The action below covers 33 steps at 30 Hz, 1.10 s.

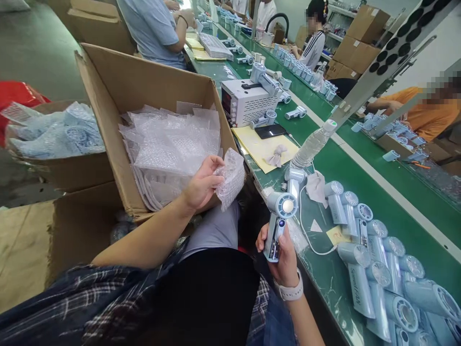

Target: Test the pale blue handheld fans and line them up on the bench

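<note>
Handheld fan (279, 221) upright just off the bench (363, 168) near edge, right hand (283, 259) wrapped around its handle. Left hand (201, 185) pinches bubble-wrap bag (230, 175) at the cardboard box (118, 81) opening. Fan row (374, 254) crowds the bench right.

Factory assembly line.
Long green conveyor bench (378, 192), rows of handheld fans (378, 269), cardboard cartons (108, 96), seated workers (154, 29).
</note>
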Available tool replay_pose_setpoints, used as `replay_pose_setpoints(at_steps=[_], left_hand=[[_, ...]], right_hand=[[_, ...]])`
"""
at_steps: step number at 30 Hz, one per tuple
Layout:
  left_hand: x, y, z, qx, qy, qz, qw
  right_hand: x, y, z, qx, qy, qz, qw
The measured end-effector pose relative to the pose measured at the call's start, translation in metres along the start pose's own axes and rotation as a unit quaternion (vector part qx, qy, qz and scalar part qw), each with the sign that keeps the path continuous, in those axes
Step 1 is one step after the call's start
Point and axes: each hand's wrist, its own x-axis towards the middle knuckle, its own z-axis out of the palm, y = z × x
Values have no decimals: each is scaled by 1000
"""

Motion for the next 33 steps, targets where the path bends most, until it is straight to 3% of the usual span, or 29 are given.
replay_pose_setpoints(at_steps=[6,13,17,20,23,26,28,30,33], left_hand=[[-3,-8,-2,43,-32,-26,998],[-8,0,-14,-46,-55,-56,996],[-7,-7,-24,-46,-29,-79,995],[-7,-17,-23,-55,-19,-98,993],[-2,-29,-9,-117,-44,-132,983],[20,-45,21,-131,-94,-138,977],[46,-57,44,-41,-102,-77,991],[75,-67,66,73,-76,20,994],[108,-72,87,129,-27,111,985]], right_hand=[[-1,4,-9,-5,11,-15,1000],[6,4,-7,-7,-3,-20,1000],[11,8,-7,-4,-13,-30,999],[10,12,-8,-10,17,-28,999],[7,10,-8,-8,70,-4,997],[-1,0,-10,-21,97,-14,995],[-8,-11,-14,-38,109,-28,993],[-18,-22,-20,-56,141,-46,987],[-35,-34,-31,-71,195,-73,975]])
